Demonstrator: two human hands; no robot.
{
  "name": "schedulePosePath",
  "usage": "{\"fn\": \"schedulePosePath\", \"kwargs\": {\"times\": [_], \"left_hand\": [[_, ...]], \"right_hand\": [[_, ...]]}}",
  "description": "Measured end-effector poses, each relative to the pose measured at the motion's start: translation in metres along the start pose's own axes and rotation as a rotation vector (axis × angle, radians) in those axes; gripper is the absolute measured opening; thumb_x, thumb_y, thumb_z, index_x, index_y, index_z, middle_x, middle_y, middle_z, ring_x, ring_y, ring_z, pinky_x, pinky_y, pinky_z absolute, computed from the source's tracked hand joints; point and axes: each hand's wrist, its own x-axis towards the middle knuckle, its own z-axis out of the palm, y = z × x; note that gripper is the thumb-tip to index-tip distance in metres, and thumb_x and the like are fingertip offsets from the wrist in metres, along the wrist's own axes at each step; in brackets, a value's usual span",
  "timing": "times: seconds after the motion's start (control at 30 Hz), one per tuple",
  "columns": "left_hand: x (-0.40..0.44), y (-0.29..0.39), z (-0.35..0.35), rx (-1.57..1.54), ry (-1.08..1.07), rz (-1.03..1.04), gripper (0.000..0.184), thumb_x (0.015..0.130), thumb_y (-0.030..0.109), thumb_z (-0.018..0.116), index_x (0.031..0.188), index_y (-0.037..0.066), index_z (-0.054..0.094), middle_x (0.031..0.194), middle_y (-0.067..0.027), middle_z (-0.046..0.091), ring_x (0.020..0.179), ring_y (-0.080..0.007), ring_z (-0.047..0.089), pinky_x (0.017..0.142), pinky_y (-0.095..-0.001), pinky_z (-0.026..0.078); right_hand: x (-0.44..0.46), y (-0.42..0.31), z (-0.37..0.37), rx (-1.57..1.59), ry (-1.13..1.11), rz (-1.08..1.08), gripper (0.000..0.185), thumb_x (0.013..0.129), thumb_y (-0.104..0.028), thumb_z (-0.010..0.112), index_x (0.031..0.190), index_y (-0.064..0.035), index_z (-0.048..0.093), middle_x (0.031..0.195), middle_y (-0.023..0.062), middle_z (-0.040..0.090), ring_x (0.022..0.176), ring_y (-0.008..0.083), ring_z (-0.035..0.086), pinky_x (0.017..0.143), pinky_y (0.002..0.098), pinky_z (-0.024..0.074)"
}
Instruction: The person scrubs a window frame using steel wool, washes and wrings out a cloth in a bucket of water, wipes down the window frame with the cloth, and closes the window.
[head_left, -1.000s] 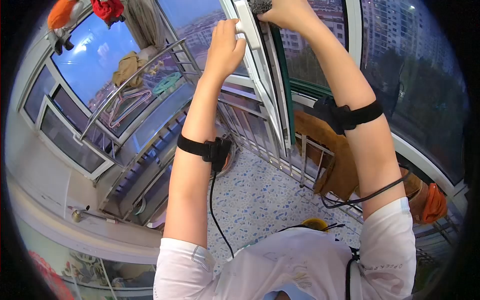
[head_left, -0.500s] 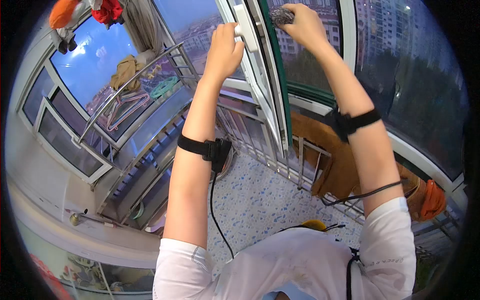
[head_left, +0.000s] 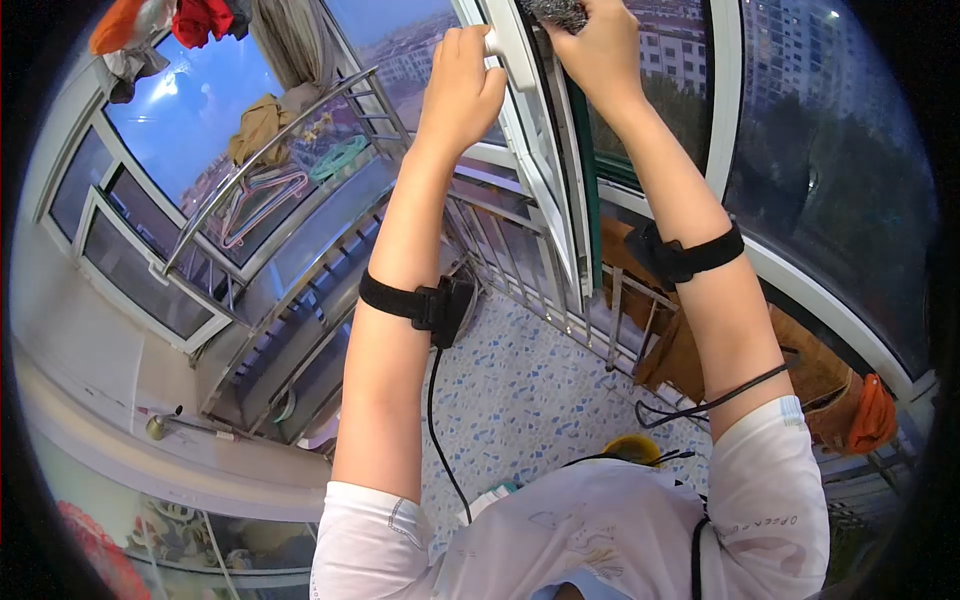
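Note:
My left hand (head_left: 462,92) is closed around the white handle (head_left: 514,55) of a window sash (head_left: 540,165), which is swung open and seen nearly edge-on. On the other side of the sash, my right hand (head_left: 606,58) grips a grey steel wool scrubber (head_left: 558,12) near the top of the view. The scrubber is at the sash's upper part beside its dark green edge (head_left: 593,215); whether it touches the frame I cannot tell. Both arms are raised, and each forearm wears a black strap with a cable.
A metal railing (head_left: 515,225) runs below the sash. To the left are a metal rack (head_left: 285,265), pink hangers (head_left: 262,205) and hanging cloths (head_left: 203,20). An orange cloth (head_left: 868,415) hangs at right. A yellow object (head_left: 632,448) lies on the speckled floor (head_left: 520,380).
The view has shifted slightly. My right hand and the scrubber have moved up and a little left along the sash. My left hand stays on the handle.

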Motion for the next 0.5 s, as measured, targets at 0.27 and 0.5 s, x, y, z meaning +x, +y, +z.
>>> {"fn": "schedulePosePath", "kwargs": {"times": [0.27, 0.5], "left_hand": [[0.001, -0.006, -0.003, 0.027, -0.077, -0.042, 0.046, 0.080, 0.015, 0.052, 0.122, -0.003, 0.045, 0.110, -0.0216, 0.049, 0.106, -0.0368, 0.046, 0.096, -0.0427, 0.035], [-0.001, 0.006, -0.007, 0.034, -0.081, -0.040, 0.041, 0.077, 0.006, 0.047, 0.116, -0.005, 0.043, 0.105, -0.0266, 0.045, 0.102, -0.0421, 0.045, 0.093, -0.0446, 0.037]], "right_hand": [[-0.048, 0.046, -0.006, -0.110, -0.002, -0.048, 0.026, 0.071, -0.004, 0.072, 0.097, -0.0092, 0.070, 0.094, 0.0103, 0.062, 0.084, 0.0289, 0.064, 0.077, 0.0335, 0.0502], [-0.048, 0.019, -0.013, -0.188, -0.031, -0.079, 0.032, 0.068, -0.002, 0.070, 0.098, -0.0118, 0.069, 0.091, 0.0085, 0.060, 0.087, 0.0304, 0.062, 0.076, 0.0352, 0.0492]]}}
